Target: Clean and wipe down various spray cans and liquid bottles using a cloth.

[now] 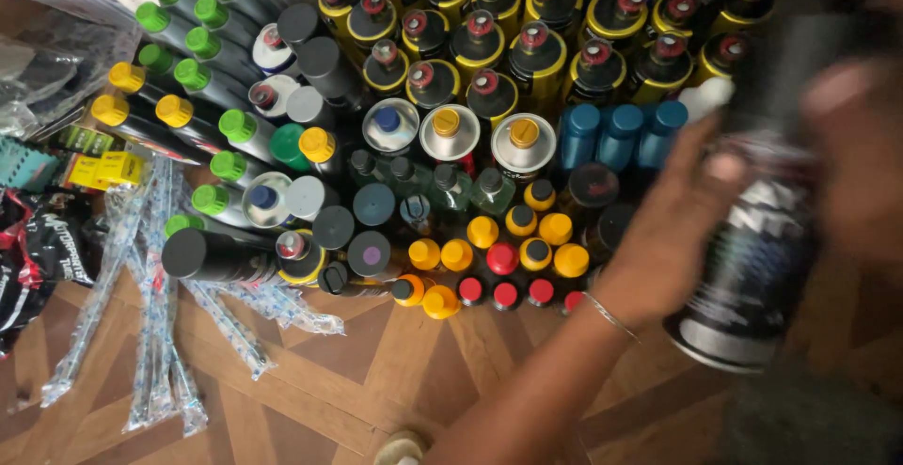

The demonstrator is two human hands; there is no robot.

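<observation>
The person is handling one large dark can, lifted at the right of the view, above the wooden floor and just beside a dense stock of standing cans and bottles. The step in hand looks like picking a can out of, or adding it to, that stock; the blur makes it hard to tell which. The left hand, a thin bangle at its wrist, presses against the can's side with fingers spread up along it, a partly open grip wrapped on the can. The right hand is a blur at the can's top; it seems to touch the can there, but whether it is closed cannot be told. Any next move calls for a steady two-handed hold, since the caps nearby stand tightly packed. Plastic-wrapped strips lie on the floor to the left.
</observation>
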